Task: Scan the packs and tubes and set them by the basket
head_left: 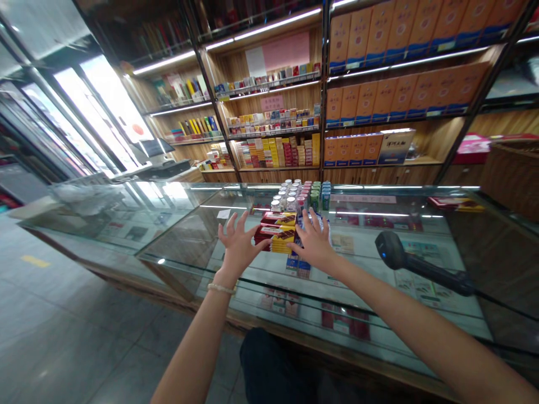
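On the glass counter lies a stack of red and yellow snack packs (278, 231), printed with chocolate-coloured bars. My left hand (238, 241) is at its left side, fingers spread, thumb reaching to the pack's edge. On the other side, my right hand (312, 241) spreads its fingers at the stack's right end, over a blue and white packet (327, 223) partly hidden by it. Whether either hand presses on the packs I cannot tell. Just behind stand rows of white-capped small bottles (287, 195), with pink and green small packs (315, 194) beside them.
A black handheld scanner (391, 249) with a cable lies on the glass counter (357, 269) at the right. Shelves behind hold cigarette packs (278, 152) and orange boxes (366, 101). A wicker basket (514, 179) stands far right; clear plastic bags (80, 196) lie far left.
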Action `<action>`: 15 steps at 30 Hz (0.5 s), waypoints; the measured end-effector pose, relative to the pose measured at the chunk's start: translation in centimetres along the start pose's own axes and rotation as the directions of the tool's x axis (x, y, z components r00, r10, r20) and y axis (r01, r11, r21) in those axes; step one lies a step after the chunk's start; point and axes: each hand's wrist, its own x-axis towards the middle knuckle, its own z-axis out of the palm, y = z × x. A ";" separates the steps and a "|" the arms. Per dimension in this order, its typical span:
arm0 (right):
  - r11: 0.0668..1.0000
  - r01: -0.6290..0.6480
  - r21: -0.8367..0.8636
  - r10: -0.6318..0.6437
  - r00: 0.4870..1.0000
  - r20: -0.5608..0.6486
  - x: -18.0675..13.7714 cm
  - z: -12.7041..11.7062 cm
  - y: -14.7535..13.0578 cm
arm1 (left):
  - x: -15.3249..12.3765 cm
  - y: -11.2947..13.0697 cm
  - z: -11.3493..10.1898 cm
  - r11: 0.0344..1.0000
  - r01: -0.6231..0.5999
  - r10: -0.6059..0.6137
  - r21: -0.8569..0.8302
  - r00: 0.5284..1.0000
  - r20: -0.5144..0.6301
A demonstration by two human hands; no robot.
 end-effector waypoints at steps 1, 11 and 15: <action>1.000 -0.007 0.017 0.007 1.000 0.004 0.0 -0.1 0.1 | 0.1 0.1 -0.1 1.000 0.002 -0.002 -0.003 1.000 -0.005; 0.990 -0.085 0.109 0.089 0.996 -0.027 0.2 -2.4 2.2 | 2.0 2.3 -1.4 0.998 -0.039 0.037 -0.047 0.998 -0.041; 0.990 -0.090 0.107 0.100 0.990 -0.099 0.3 -3.2 3.9 | 3.0 3.9 -1.0 0.996 -0.051 0.046 -0.071 0.997 -0.069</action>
